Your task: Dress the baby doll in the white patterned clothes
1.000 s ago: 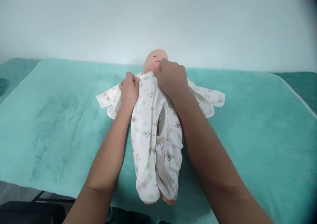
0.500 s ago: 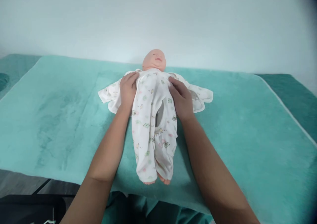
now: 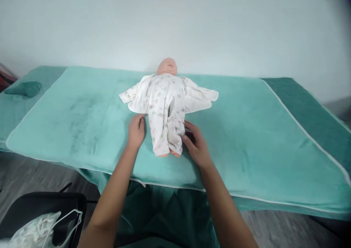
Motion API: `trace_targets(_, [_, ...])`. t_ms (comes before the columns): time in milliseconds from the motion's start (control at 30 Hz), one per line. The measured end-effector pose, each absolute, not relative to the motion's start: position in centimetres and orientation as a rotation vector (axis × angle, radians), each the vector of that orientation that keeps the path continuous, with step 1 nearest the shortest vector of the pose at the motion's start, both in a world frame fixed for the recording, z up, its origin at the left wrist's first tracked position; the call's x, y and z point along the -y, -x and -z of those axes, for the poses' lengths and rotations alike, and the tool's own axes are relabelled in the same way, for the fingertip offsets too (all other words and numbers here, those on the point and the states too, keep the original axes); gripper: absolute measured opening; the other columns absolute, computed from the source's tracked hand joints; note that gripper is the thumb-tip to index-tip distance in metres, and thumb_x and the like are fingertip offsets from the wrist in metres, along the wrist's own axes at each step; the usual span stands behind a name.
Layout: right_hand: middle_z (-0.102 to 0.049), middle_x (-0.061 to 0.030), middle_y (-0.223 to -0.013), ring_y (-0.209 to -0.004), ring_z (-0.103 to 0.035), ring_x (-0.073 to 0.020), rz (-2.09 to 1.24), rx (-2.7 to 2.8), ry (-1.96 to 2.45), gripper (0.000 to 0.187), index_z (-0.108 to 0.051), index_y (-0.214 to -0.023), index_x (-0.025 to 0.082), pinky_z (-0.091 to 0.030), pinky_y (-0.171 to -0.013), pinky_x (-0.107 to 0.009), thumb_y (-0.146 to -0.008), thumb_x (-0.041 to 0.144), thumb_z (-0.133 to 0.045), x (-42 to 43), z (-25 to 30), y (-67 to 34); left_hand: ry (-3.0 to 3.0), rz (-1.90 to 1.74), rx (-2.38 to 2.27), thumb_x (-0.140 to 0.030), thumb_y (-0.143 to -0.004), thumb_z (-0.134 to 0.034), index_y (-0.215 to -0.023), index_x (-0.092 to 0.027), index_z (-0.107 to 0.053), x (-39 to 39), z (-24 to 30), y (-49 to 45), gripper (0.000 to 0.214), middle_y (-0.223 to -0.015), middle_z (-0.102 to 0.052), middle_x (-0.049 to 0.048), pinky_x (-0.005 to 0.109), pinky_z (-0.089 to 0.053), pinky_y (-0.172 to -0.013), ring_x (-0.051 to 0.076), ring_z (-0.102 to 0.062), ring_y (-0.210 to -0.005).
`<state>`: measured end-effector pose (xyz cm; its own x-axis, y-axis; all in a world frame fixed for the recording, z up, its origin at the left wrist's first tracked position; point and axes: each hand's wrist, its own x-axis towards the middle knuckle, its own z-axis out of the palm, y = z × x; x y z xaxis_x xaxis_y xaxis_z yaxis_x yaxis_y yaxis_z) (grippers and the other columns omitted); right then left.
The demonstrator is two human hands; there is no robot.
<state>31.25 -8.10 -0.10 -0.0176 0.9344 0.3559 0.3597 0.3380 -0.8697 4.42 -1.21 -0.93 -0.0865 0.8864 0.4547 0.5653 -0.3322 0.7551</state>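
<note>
On its back lies a baby doll, dressed in a white patterned baby outfit with both sleeves spread sideways. A dark gap shows at the crotch, and the feet poke out of the trouser legs. My left hand rests on the cover just left of the doll's legs, below the left flap of the top, its fingers partly hidden and holding nothing visible. On the other side, my right hand is open, its thumb and fingers apart beside the right trouser leg; I cannot tell whether they touch the cloth.
A green plush cover with white edging lies over the bed, which stands against a pale wall. Toward the left end is a dark oval hollow. At lower left, a black chair holds white patterned cloth.
Both hands have come away from the doll's chest and moved down toward me, beside its legs. The sleeves and flaps lie uncovered. My view has moved back, showing more of the bed and chair.
</note>
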Motion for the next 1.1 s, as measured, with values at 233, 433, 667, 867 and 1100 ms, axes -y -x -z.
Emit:
trace_targets(233, [-0.066,-0.0114,-0.118,-0.106,-0.063,-0.0268,-0.416,1.761,1.337,0.045,-0.061,-0.117,0.022,-0.050,-0.088,-0.043,-0.090,0.057,-0.073,14.9,1.6,-29.9,-2.011,-1.198,-1.340,-0.032,-0.102,-0.055,-0.125,-0.023,-0.071,9.0,1.0,-3.2,0.029,-0.122,-0.072,0.0097,0.044,-0.050,-0.106,0.023,-0.065,-0.116])
trace_targets(433, [-0.072,-0.0060,-0.095,-0.089,-0.061,-0.0250,-0.207,1.821,1.506,0.038,-0.065,-0.101,0.022,-0.040,-0.079,-0.037,-0.094,0.059,-0.067,14.1,1.7,-28.3,-2.112,-1.143,-1.303,-0.052,-0.093,-0.069,-0.146,-0.029,-0.060,11.6,0.5,-4.4,0.058,-0.119,-0.062,0.0093,0.042,-0.050,-0.102,0.022,-0.064,-0.108])
trace_targets(667, [-0.068,-0.0018,-0.083,-0.083,-0.057,-0.0211,-0.304,1.782,1.469,0.029,-0.066,-0.086,0.023,-0.036,-0.076,-0.034,-0.096,0.050,-0.068,14.1,1.4,-28.5,-2.372,-1.144,-1.550,-0.044,-0.091,-0.074,-0.134,-0.031,-0.069,12.8,1.0,-7.9,0.045,-0.111,-0.056,0.0072,0.041,-0.046,-0.100,0.021,-0.057,-0.103])
trace_targets(867, [-0.066,-0.0008,-0.089,-0.084,-0.057,-0.0186,-0.605,1.557,1.297,0.018,-0.066,-0.089,0.024,-0.041,-0.079,-0.033,-0.095,0.040,-0.068,14.9,1.6,-29.6,-2.368,-1.256,-1.604,-0.028,-0.092,-0.070,-0.122,-0.026,-0.074,13.0,1.8,-8.3,0.030,-0.110,-0.055,0.0085,0.037,-0.050,-0.090,0.021,-0.057,-0.099])
trace_targets(1100, [-0.060,0.0013,-0.080,-0.079,-0.054,-0.0167,-0.870,1.203,1.047,0.016,-0.063,-0.079,0.023,-0.041,-0.075,-0.031,-0.085,0.034,-0.073,15.3,3.7,-31.4,-2.099,-1.465,-1.601,-0.020,-0.090,-0.069,-0.119,-0.024,-0.073,13.6,2.3,-7.8,0.030,-0.107,-0.053,0.0063,0.030,-0.053,-0.084,0.017,-0.059,-0.095])
